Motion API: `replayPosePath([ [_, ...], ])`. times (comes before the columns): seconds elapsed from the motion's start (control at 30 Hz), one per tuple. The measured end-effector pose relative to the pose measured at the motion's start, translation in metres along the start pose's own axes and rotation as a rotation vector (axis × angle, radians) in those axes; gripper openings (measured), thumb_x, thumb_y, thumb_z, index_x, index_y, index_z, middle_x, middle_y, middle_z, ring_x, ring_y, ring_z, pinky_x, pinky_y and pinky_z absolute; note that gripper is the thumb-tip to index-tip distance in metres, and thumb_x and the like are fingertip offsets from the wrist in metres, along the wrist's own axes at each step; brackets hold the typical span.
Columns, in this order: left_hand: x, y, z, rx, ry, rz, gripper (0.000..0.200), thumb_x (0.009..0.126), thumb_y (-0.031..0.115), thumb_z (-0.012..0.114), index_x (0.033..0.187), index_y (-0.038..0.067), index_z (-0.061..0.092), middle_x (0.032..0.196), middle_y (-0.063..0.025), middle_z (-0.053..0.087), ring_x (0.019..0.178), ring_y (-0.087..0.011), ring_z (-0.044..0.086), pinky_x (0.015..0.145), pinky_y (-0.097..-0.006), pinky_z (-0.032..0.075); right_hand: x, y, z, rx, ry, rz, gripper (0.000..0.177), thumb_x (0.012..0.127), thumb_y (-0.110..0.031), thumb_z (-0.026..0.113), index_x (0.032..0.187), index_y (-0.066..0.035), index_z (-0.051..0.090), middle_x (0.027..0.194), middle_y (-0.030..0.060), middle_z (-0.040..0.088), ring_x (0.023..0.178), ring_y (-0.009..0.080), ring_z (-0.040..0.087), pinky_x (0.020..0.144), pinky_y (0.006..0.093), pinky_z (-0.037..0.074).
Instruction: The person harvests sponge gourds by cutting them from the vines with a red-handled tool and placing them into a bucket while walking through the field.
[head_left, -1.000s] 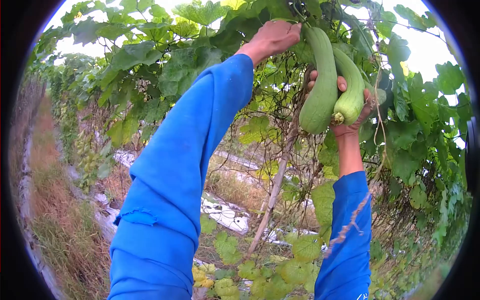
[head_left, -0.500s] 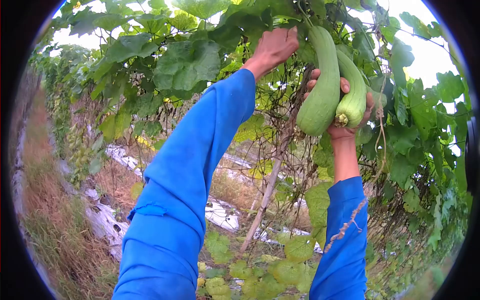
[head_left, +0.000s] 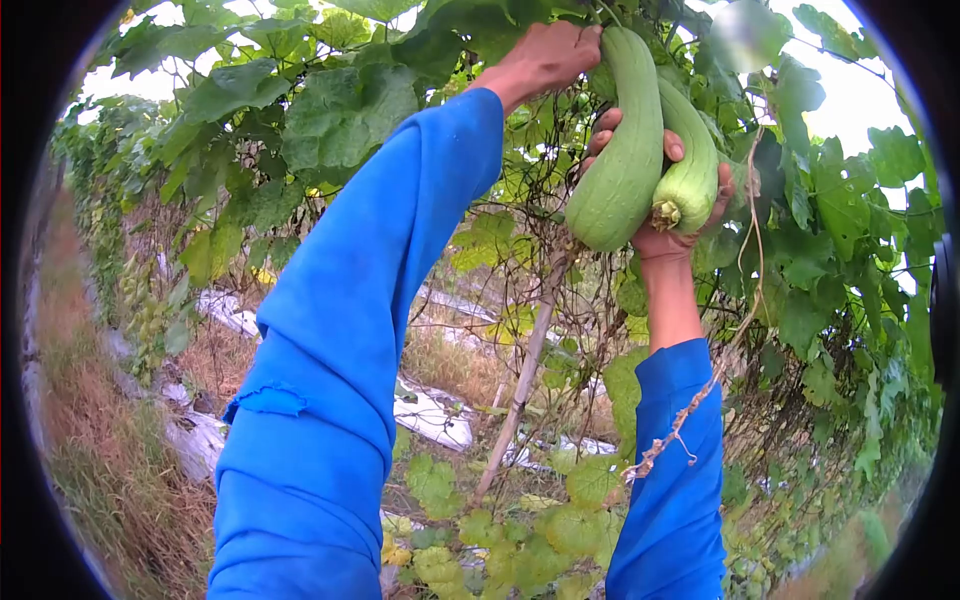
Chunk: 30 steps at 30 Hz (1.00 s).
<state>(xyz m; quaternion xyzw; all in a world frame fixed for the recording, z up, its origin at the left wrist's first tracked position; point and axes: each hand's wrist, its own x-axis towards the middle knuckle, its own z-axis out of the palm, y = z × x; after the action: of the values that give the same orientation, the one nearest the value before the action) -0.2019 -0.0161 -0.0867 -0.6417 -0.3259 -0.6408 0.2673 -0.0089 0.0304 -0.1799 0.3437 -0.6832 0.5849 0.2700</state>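
Note:
Two long green luffa gourds hang side by side under the vine. The larger gourd (head_left: pixel 625 150) is in front, and the smaller gourd (head_left: pixel 690 160) shows its dried blossom end. My right hand (head_left: pixel 665 235) is wrapped around both from behind and below, fingertips showing at the left of the larger one and between the two. Up at the neck of the larger gourd, beside its stem (head_left: pixel 605 12), my left hand (head_left: pixel 550 55) is closed. Its fingertips are turned away, so whatever they grip is hidden.
Broad vine leaves (head_left: pixel 350 115) crowd the top and right side. A slanting wooden pole (head_left: pixel 525 385) stands behind a tangle of dry stems. One dry tendril (head_left: pixel 755 270) dangles before my right forearm. Plastic sheeting (head_left: pixel 435 415) and dry grass cover the ground.
The whole view has shifted, so the gourds and both arms sit slightly higher and further left. My left hand has come closer to the larger gourd's neck. My right hand keeps its hold.

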Motion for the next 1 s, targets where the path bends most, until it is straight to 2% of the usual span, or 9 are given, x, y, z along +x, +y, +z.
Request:
replayPosePath([
  [0.27, -0.015, -0.052, -0.008, 0.383, -0.262, -0.049, 0.06, 0.094, 0.045, 0.033, 0.095, -0.005, 0.067, 0.096, -0.0309, 0.065, 0.089, -0.0468, 0.062, 0.086, -0.0494, 0.049, -0.034, 0.03, 0.014, 0.143, -0.107, -0.065, 0.041, 0.075, -0.058, 0.069, 0.083, -0.02, 0.06, 0.126, 0.0152, 0.042, 0.109, 0.0312, 0.045, 0.096, 0.0496, 0.039],
  [0.4, -0.089, -0.051, -0.041, 0.105, -0.027, -0.105, 0.053, 0.097, 0.041, 0.03, 0.089, -0.001, 0.06, 0.077, -0.0212, 0.065, 0.073, -0.0379, 0.061, 0.072, -0.0499, 0.048, -0.132, 0.066, 0.032, 0.106, -0.021, 0.034, 0.051, 0.073, -0.069, 0.065, 0.079, -0.018, 0.06, 0.125, 0.0227, 0.046, 0.109, 0.0354, 0.049, 0.091, 0.0532, 0.042],
  [0.47, -0.106, -0.108, -0.043, 0.323, 0.3, 0.355, 0.051, 0.099, 0.045, 0.03, 0.086, 0.003, 0.056, 0.066, -0.0108, 0.06, 0.057, -0.0219, 0.056, 0.053, -0.0397, 0.045, -0.183, 0.09, 0.04, 0.119, 0.085, 0.098, 0.055, 0.072, -0.072, 0.063, 0.077, -0.018, 0.061, 0.126, 0.027, 0.048, 0.11, 0.0377, 0.051, 0.09, 0.0546, 0.045],
  [0.53, -0.177, -0.077, -0.082, -0.214, 0.12, -0.32, 0.048, 0.097, 0.052, 0.041, 0.096, 0.006, 0.055, 0.07, -0.0156, 0.064, 0.054, -0.0264, 0.057, 0.06, -0.0487, 0.049, -0.233, 0.117, 0.048, 0.174, 0.262, 0.143, 0.063, 0.07, -0.073, 0.063, 0.098, -0.016, 0.064, 0.12, 0.0254, 0.053, 0.106, 0.0417, 0.054, 0.09, 0.0562, 0.046],
  [0.57, -0.208, -0.073, -0.089, -0.3, 0.134, -0.361, 0.05, 0.098, 0.051, 0.037, 0.094, 0.005, 0.055, 0.068, -0.0133, 0.062, 0.049, -0.0191, 0.051, 0.05, -0.0364, 0.041, -0.25, 0.12, 0.067, 0.071, 0.68, 0.435, 0.078, 0.071, -0.067, 0.065, 0.124, -0.01, 0.055, 0.103, 0.017, 0.06, 0.105, 0.0455, 0.055, 0.091, 0.0561, 0.046],
  [0.6, -0.242, -0.074, -0.09, -0.388, 0.147, -0.41, 0.052, 0.099, 0.051, 0.033, 0.092, 0.004, 0.056, 0.066, -0.011, 0.06, 0.044, -0.0119, 0.045, 0.04, -0.024, 0.033, -0.27, 0.129, 0.073, 0.094, 0.75, 0.452, 0.078, 0.071, -0.067, 0.065, 0.124, -0.01, 0.055, 0.103, 0.017, 0.06, 0.105, 0.0455, 0.055, 0.091, 0.0561, 0.046],
  [0.67, -0.319, -0.066, -0.093, -0.485, 0.041, -0.452, 0.053, 0.1, 0.052, 0.03, 0.086, 0.007, 0.053, 0.063, -0.0043, 0.056, 0.043, -0.0031, 0.04, 0.038, -0.0189, 0.027, -0.3, 0.147, 0.069, 0.13, 0.724, 0.358, 0.088, 0.073, -0.055, 0.065, 0.139, -0.003, 0.04, 0.088, 0.0098, 0.058, 0.106, 0.048, 0.055, 0.092, 0.0539, 0.046],
  [0.83, -0.519, -0.039, -0.092, -0.57, -0.038, -1.061, 0.053, 0.099, 0.054, 0.032, 0.084, 0.007, 0.052, 0.059, -0.0047, 0.055, 0.04, -0.0064, 0.038, 0.037, -0.0219, 0.025, -0.361, 0.174, 0.061, 0.089, 0.801, 0.595, 0.073, 0.073, -0.047, 0.064, 0.128, -0.001, 0.049, 0.08, 0.0073, 0.053, 0.114, 0.048, 0.052, 0.093, 0.0448, 0.044],
  [1.0, -0.684, 0.031, -0.101, -0.526, -0.136, -1.524, 0.053, 0.098, 0.056, 0.035, 0.083, 0.008, 0.051, 0.059, -0.0046, 0.054, 0.04, -0.0074, 0.037, 0.037, -0.0228, 0.025, -0.419, 0.161, 0.048, -0.034, 0.699, 0.971, 0.06, 0.071, -0.051, 0.064, 0.106, -0.003, 0.06, 0.089, 0.0057, 0.059, 0.098, 0.025, 0.058, 0.086, 0.0314, 0.045],
])
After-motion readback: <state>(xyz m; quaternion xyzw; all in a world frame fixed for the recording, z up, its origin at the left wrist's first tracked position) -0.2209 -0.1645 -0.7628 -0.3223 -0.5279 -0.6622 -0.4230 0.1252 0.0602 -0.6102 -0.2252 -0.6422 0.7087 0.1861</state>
